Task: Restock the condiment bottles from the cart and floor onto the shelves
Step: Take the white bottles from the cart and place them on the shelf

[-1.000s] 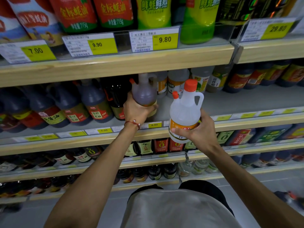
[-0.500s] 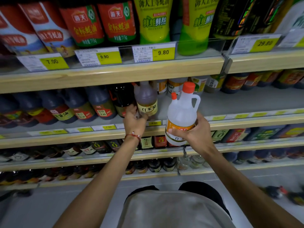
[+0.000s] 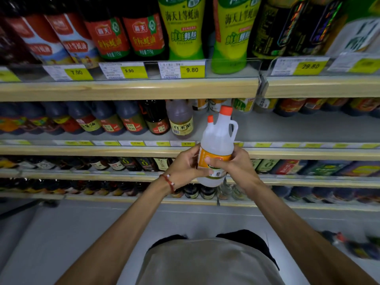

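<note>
A white vinegar jug (image 3: 218,136) with two orange caps, a side handle and an orange label is held upright in front of the second shelf's edge. My right hand (image 3: 234,167) wraps its label from the right. My left hand (image 3: 185,169), with a red bead bracelet at the wrist, presses against the jug's left side. A pale vinegar bottle (image 3: 180,120) with a yellow label stands on the second shelf (image 3: 287,130), just left of and behind the jug.
Dark soy sauce bottles (image 3: 107,118) fill the second shelf's left half; its right half is mostly bare board with bottles at the back. Oyster sauce bottles (image 3: 181,27) line the top shelf. Lower shelves hold small bottles. Several bottles lie on the floor (image 3: 349,243) at the right.
My left hand let go of the pale bottle, which now stands on the second shelf, and came back down onto the white jug. The jug dropped slightly lower.
</note>
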`<state>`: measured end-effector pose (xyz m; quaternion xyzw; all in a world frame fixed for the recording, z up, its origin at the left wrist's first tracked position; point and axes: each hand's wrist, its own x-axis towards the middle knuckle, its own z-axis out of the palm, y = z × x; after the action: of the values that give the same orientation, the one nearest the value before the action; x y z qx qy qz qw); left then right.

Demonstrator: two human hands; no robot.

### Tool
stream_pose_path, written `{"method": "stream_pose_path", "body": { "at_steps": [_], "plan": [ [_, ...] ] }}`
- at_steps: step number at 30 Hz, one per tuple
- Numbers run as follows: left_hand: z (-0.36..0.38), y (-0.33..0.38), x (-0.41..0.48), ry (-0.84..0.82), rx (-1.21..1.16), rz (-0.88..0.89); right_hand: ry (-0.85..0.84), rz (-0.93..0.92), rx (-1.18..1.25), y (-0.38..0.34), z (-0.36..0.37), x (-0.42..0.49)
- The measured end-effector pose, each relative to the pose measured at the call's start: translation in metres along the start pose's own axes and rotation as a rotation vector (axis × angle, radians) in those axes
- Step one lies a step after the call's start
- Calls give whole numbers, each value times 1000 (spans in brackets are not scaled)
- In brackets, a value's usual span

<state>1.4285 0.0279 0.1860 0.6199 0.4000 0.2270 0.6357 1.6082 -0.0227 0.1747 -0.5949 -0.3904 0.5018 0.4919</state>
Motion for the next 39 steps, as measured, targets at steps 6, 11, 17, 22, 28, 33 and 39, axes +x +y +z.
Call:
{"method": "stream_pose_path", "body": {
  "at_steps": [6, 11, 17, 22, 28, 33, 39],
  "plan": [
    [28, -4, -5, 179, 46, 20, -315, 41, -32, -8, -36, 4],
    [49, -6, 3, 327, 37, 102, -329, -111, -319, -20, -54, 17],
    [46, 2, 33, 517, 388, 277, -202, -284, -438, -23, -52, 37],
    [34, -3, 63, 625, 506, 382, -34, -375, -357, -7, -39, 58],
    [16, -30, 109, 654, 480, 380, 92, -424, -294, 5, -20, 97],
    [3, -52, 136, 675, 403, 423, 111, -411, -261, 19, -7, 125],
    [-6, -60, 147, 659, 464, 432, 154, -366, -181, 24, 1, 144]
  ]
}}
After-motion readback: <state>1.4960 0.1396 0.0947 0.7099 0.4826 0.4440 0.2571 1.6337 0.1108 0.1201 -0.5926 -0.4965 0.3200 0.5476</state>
